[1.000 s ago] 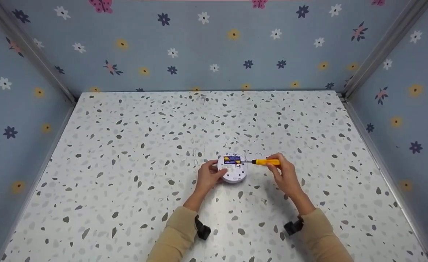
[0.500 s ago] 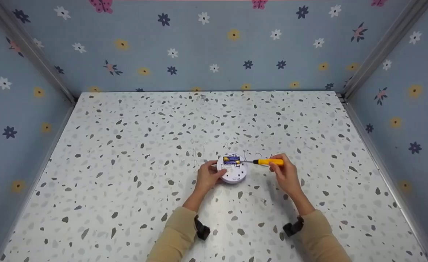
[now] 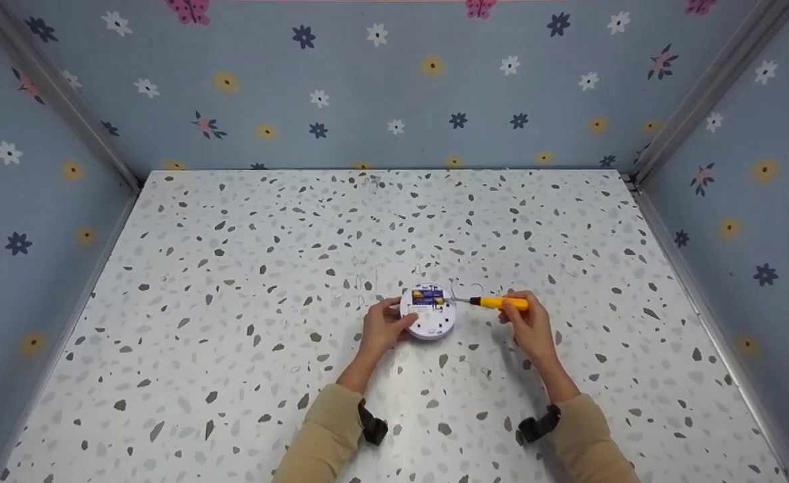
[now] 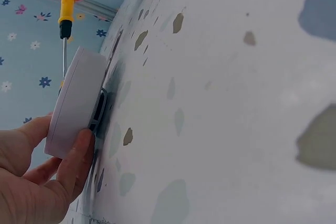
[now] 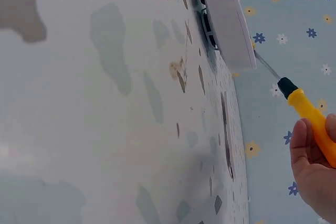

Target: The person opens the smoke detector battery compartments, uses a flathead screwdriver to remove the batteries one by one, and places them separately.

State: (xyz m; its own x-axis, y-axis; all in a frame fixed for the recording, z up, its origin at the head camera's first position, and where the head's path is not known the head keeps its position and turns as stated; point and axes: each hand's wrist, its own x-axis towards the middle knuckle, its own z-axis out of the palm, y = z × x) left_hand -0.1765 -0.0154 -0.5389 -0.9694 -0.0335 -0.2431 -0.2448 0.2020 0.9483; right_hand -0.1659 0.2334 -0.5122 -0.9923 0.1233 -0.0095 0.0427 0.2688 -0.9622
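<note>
A round white smoke detector (image 3: pixel 429 328) lies with its back face up near the middle of the table. Two blue and yellow batteries (image 3: pixel 427 297) sit side by side in its recess. My left hand (image 3: pixel 382 327) grips its left edge, thumb on top and fingers round the side. The right hand (image 3: pixel 532 330) holds a yellow-handled screwdriver (image 3: pixel 504 303), its metal shaft pointing left with the tip at the batteries' right end. A dark slotted part (image 4: pixel 98 110) shows on the detector's underside in the left wrist view. The tip itself is hidden behind the casing in both wrist views.
The speckled white table (image 3: pixel 267 376) is bounded by blue flowered panels (image 3: pixel 354 87) at the back and both sides. Metal strips (image 3: pixel 710 335) run along the side edges. Black wrist cameras (image 3: pixel 372 424) sit at both sleeve cuffs.
My right hand has shifted slightly right and nearer the body, and the screwdriver handle has moved with it. The tip stays by the batteries; the left hand and detector barely differ.
</note>
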